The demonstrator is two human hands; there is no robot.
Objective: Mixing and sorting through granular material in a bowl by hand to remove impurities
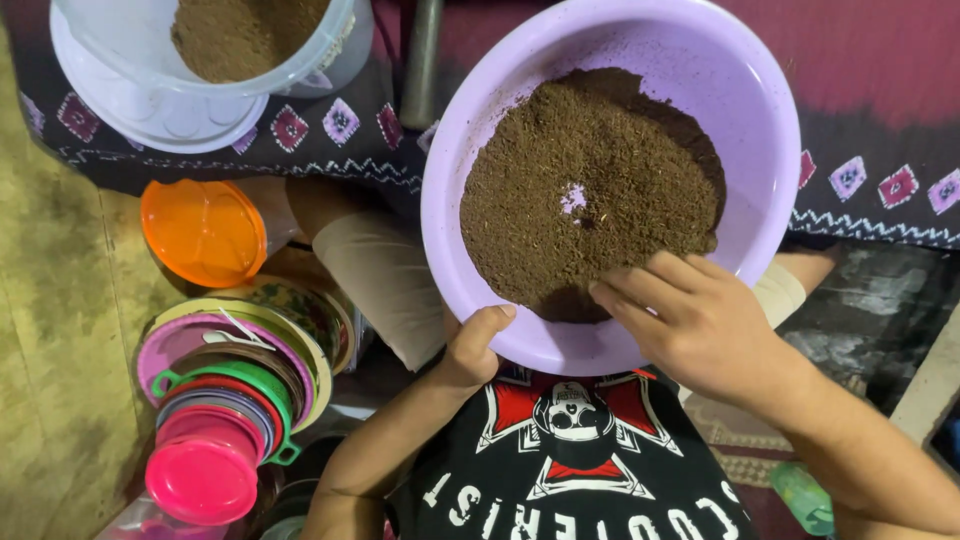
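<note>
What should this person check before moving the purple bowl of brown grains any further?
1. Left hand has hold of the purple bowl: ok, its thumb hooks over the near rim.
2. Right hand clear of the bowl: not ok, its fingers rest inside on the brown grains.
3. Grains below the rim: ok, the heap sits well inside the wall.
4. Bowl level: cannot tell from this one view.
5. Space at the left side: not ok, a stack of coloured lids and an orange lid crowd the floor.
6. White container of similar grains apart from the bowl: ok, a gap shows between them.
</note>
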